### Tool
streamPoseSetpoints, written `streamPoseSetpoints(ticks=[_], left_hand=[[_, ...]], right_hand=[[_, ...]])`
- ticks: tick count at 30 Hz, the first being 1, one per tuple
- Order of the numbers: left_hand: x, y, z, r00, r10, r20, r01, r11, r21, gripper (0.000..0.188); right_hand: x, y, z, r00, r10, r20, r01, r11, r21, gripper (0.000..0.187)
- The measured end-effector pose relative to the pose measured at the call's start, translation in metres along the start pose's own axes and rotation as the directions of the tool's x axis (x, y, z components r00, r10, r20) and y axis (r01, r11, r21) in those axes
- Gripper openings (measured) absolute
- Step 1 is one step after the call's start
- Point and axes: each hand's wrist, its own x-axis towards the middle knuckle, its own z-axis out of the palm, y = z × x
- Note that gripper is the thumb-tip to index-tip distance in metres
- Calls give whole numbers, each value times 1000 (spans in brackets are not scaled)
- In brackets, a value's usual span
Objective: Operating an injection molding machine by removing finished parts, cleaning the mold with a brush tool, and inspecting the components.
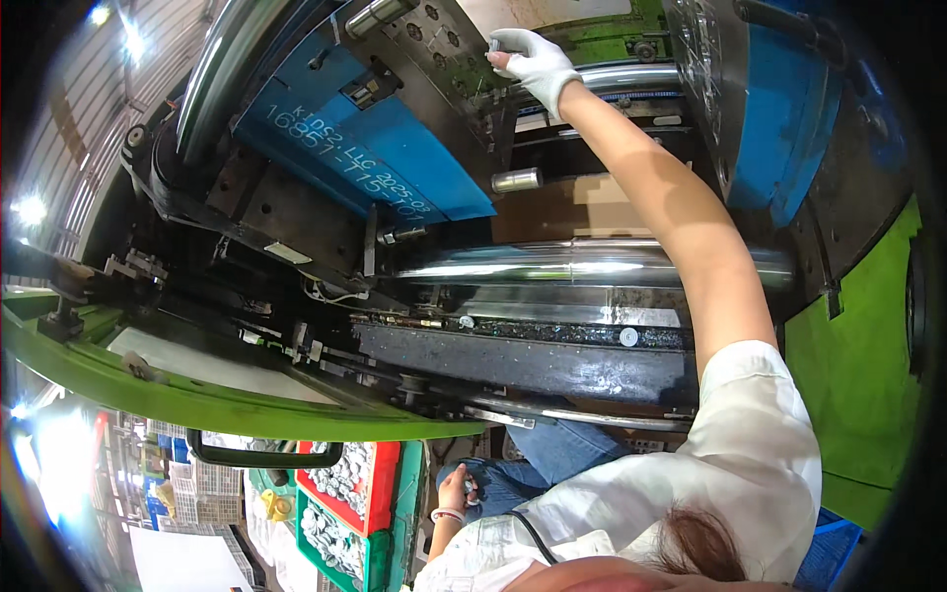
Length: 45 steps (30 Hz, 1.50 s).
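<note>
Up at the mold face, my right hand [536,67], in a white glove that leaves a thumb tip bare, pinches a small grey plastic part [494,45]. It is right beside the steel mold plate [439,49] with its round cavities, fixed to a blue mold block [345,138]. Low in the view, next to my jeans, my left hand [456,490] is bare with a band at the wrist. Its fingers are curled round something small and greyish that I cannot make out.
Polished tie bars [552,261] run across the machine below my right arm. The opposite mold half [774,109] stands at right. A green guard door [326,414] with a black handle curves at left. Beyond it, a red bin [385,483] and a green bin [370,562] hold many grey parts.
</note>
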Motion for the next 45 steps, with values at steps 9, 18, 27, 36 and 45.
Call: streamPoseSetpoints(ticks=[9, 18, 27, 36, 45], left_hand=[[3, -6, -2, 1000, -5, -31, 5, 1000, 1, 33], [7, -8, -3, 1000, -2, -15, 2, 1000, -3, 34], [4, -2, 1, 999, -4, -39, 5, 999, 32, 34], [3, -2, 1, 999, 3, -38, -1, 999, 53, 35], [4, 1, 3, 1000, -1, -31, 4, 996, 87, 35]], right_hand=[[-2, 4, 5, 1000, -13, -13, 14, 996, 93, 42], [14, 2, 38, 999, 16, 51, -18, 999, 42, 38], [15, -1, 37, 997, 30, 76, -23, 995, -95, 38], [13, -1, 37, 994, 32, 106, -6, 971, -237, 39], [21, -19, 43, 982, 116, 150, -68, 953, -295, 42]])
